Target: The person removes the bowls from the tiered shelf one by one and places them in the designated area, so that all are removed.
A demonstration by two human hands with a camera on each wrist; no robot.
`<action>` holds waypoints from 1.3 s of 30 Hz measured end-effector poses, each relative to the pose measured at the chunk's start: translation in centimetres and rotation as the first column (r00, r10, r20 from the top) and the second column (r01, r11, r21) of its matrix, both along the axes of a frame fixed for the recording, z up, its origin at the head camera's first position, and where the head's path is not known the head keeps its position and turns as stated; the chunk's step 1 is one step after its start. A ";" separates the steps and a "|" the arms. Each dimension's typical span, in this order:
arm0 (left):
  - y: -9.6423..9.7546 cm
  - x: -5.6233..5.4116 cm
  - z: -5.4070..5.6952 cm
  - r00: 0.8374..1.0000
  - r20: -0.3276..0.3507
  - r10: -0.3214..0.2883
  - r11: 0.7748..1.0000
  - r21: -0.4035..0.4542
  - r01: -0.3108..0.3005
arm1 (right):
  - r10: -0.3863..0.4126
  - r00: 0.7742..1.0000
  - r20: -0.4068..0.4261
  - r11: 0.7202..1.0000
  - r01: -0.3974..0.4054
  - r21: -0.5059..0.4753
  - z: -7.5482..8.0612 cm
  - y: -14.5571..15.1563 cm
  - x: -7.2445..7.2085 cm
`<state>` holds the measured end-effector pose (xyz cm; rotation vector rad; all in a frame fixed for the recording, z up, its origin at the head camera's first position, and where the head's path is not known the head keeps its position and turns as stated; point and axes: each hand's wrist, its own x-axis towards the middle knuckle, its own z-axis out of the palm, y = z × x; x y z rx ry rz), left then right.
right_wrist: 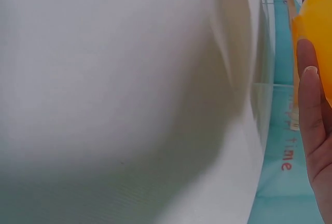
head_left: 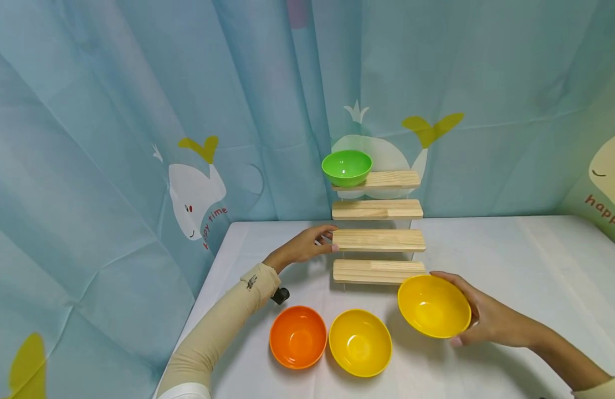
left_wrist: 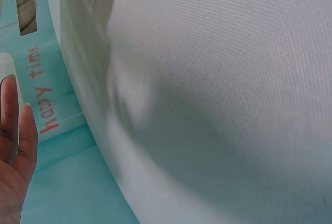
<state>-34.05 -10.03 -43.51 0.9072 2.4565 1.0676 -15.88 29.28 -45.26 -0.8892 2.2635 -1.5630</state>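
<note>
I've R hand, fingers part-open, gripping yel. bowl. L hand: fingers apart, shelf at tips; can't tell grip.

Yellow bowls, one orange bowl, one green bowl, pale wood-grained shelves, white worktop, blue whale-printed curtain

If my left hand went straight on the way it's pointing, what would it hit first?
Probably the left end of the third wooden board from the top; your left hand is at its edge, though contact is unclear.
</note>
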 end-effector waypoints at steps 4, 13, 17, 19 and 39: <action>0.0 0.0 0.0 1.000 -0.003 -0.004 1.000 0.001 0.004 | 0.003 1.000 -0.009 1.000 -0.003 0.014 -0.3 0.0 0.3; 0.0 0.0 0.0 1.000 0.004 -0.005 1.000 -0.003 0.005 | 0.032 0.996 0.078 0.999 -0.031 -0.006 -1.1 -0.2 0.7; 0.0 -0.1 0.0 1.000 0.005 -0.004 1.000 -0.002 0.004 | 0.026 0.998 0.065 0.999 -0.028 0.026 -1.3 -0.3 0.9; 0.0 -0.1 0.0 1.000 0.005 -0.003 1.000 -0.002 0.003 | 0.030 0.997 0.074 0.999 -0.033 0.035 -1.3 -0.3 1.0; 0.0 0.1 0.2 1.000 0.012 -0.003 1.000 0.003 0.003 | 0.061 0.978 0.198 0.993 -0.079 0.083 -2.5 -0.7 1.2</action>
